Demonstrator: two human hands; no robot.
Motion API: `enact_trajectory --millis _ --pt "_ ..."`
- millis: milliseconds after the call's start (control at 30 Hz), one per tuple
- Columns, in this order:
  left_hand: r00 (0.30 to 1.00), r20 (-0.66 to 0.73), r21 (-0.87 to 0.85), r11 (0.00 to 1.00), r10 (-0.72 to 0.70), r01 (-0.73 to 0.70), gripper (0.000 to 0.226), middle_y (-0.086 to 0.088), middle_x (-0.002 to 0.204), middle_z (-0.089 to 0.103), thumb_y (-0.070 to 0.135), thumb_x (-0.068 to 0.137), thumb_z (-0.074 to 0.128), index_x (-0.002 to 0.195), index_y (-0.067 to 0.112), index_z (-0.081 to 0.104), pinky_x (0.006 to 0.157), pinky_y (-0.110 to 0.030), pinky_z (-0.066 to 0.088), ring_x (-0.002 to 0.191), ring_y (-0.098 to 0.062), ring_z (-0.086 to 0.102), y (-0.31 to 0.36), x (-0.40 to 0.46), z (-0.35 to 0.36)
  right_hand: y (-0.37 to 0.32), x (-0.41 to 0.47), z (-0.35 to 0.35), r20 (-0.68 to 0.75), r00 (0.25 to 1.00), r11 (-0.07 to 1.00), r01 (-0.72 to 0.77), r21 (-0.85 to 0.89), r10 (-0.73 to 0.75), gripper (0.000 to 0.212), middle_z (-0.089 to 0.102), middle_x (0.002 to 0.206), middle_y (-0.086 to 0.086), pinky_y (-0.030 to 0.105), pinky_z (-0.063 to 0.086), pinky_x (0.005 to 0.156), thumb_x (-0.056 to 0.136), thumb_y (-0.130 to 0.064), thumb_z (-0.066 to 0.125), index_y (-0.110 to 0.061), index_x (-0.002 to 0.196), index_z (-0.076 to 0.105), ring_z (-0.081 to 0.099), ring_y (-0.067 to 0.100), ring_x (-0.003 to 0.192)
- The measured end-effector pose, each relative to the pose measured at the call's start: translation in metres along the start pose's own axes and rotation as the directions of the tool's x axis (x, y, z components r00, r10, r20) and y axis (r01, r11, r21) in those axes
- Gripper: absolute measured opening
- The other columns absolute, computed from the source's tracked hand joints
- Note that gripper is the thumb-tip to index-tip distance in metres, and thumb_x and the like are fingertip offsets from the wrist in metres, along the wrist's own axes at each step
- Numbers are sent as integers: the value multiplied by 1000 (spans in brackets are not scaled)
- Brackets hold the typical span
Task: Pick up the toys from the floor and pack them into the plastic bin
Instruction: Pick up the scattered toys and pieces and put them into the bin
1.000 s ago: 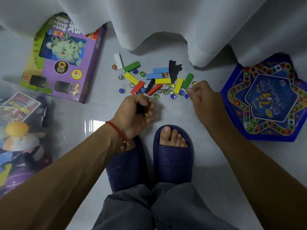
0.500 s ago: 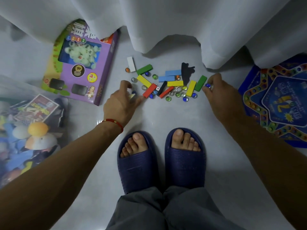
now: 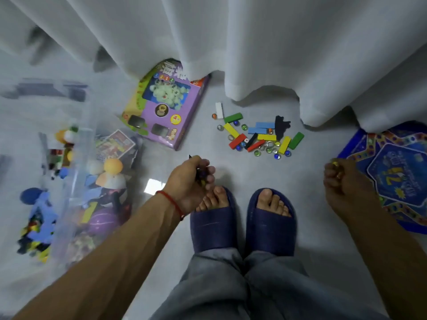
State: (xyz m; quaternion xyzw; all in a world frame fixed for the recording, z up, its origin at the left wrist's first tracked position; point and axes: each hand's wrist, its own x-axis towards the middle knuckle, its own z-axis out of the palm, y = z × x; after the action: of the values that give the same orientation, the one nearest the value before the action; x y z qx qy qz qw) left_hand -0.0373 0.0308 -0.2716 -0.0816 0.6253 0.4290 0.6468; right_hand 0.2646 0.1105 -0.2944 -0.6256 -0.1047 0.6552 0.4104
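A scatter of coloured wooden blocks (image 3: 263, 131) and glass marbles (image 3: 269, 150) lies on the grey floor ahead of my feet. My left hand (image 3: 190, 179) is curled round a dark block and small pieces, held above my left foot. My right hand (image 3: 339, 179) is curled round marbles, at the right beside the blue star-shaped game board (image 3: 402, 176). The clear plastic bin (image 3: 83, 144) stands at the left, holding several toys: a purple egg, an orange ball, a card box. A purple toy box (image 3: 166, 107) lies between the bin and the blocks.
A white curtain (image 3: 254, 47) hangs along the far side, its hem just behind the blocks and over the purple box's top. My feet in dark blue slippers (image 3: 270, 229) stand in the middle. A heap of small bricks (image 3: 34, 227) shows blurred at the far left.
Both hands have pulled back from the pile with pieces in their fingers. The view has swung left, bringing more of the bin into sight.
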Motion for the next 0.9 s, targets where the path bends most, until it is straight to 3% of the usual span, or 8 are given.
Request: enact_trajectory --millis 100,233,367,433,500,667,800,900 --pt "993 110 -158 987 33 -15 17 -9 70 58 17 94 45 84 10 57 51 -25 44 55 -20 49 12 -71 -32 -22 -65 22 237 966 991 -123 49 108 12 49 59 -11 13 29 33 74 -15 57 -20 82 50 41 2 41" --pt "978 90 -219 962 188 -165 13 -14 79 59 15 91 53 85 8 62 61 -30 44 61 -24 52 31 -160 -88 -60 -156 97 451 867 921 -21 -389 210 18 40 50 -6 16 13 30 98 -23 44 -16 82 50 25 4 29" --pt "963 -58 -377 888 262 -264 18 -23 97 61 14 84 57 93 0 62 80 -37 56 85 -34 61 44 -222 -158 -78 -239 191 546 720 615 211 -760 427 20 40 60 5 18 18 33 95 -32 50 -13 90 54 29 13 39" --pt "955 -145 -425 855 259 -297 26 -22 104 58 18 86 58 103 -1 61 92 -44 56 97 -37 61 45 -244 -191 -69 -273 233 543 648 437 338 -833 534 19 49 67 8 23 24 37 94 -33 54 -14 94 58 35 16 48" --pt "947 -203 -451 834 250 -317 32 -19 106 50 21 83 63 108 2 58 98 -50 51 99 -36 59 45 -259 -217 -47 -301 274 541 592 378 387 -841 598 17 60 78 11 23 35 40 94 -30 58 -14 99 62 47 17 57" --pt "938 -211 -505 791 273 -344 26 -8 78 50 23 84 63 96 3 51 89 -36 48 70 -23 54 52 -282 -247 35 -338 351 585 573 488 334 -807 574 32 59 107 21 37 63 72 97 -14 59 1 124 60 63 29 90" --pt "897 -252 -403 804 363 -438 61 -27 134 45 27 86 63 140 9 39 108 -44 44 118 -39 54 71 -290 -248 52 -336 388 642 639 644 287 -709 422 39 42 142 29 50 51 101 96 -7 55 -3 134 48 52 41 126" --pt "854 -279 -281 813 439 -510 47 -25 135 44 24 91 59 134 9 46 108 -44 44 114 -35 56 86 -293 -227 34 -329 387 649 679 620 355 -699 343 40 48 142 25 45 56 90 95 -14 57 -3 133 53 55 46 121"
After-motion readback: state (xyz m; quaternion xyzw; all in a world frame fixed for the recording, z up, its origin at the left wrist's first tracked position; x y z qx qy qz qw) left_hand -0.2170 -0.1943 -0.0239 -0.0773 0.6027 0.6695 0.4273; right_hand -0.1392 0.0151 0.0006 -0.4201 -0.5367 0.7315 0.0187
